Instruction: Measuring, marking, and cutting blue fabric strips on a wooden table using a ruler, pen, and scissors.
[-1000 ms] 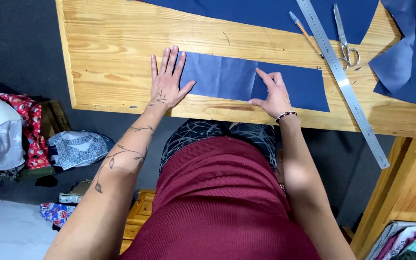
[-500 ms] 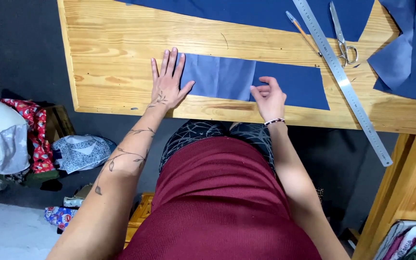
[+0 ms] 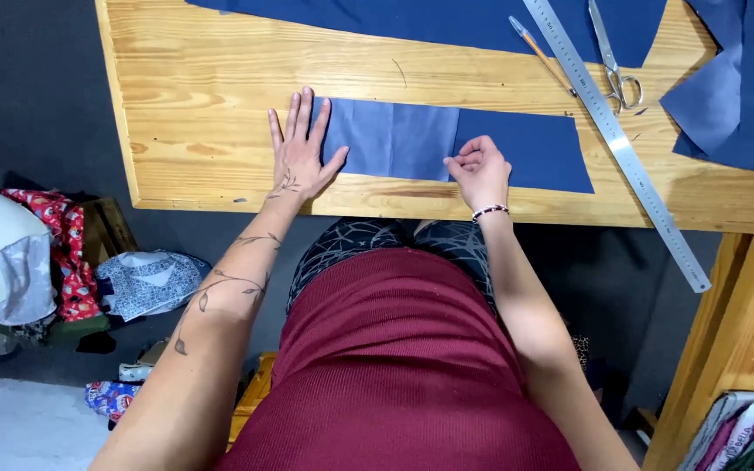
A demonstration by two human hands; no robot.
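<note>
The left hand [image 3: 300, 150] lies flat on the wooden table [image 3: 194, 96], palm down and fingers spread, with the thumb and the index side resting on the left end of the blue fabric strip [image 3: 455, 144]. The right hand [image 3: 480, 170] rests on the same strip near its middle, fingers curled inward; the fingertips appear to pinch the cloth at the line where the paler folded section meets the darker section, though the exact contact is hidden by the knuckles. A beaded bracelet [image 3: 489, 210] sits on the right wrist. The strip lies lengthwise along the near edge of the table, its left part a lighter blue than its right part. To the right of the strip, a long metal ruler [image 3: 621, 148] lies diagonally, its lower end projecting past the table edge. Beyond the strip, a pencil [image 3: 541, 54] lies just left of the ruler and a pair of scissors [image 3: 614, 65] just right of it, both near the upper part of the ruler. A large dark blue cloth [image 3: 447, 17] covers the far side of the table, and further blue fabric pieces [image 3: 743, 87] lie at the far right corner.
</note>
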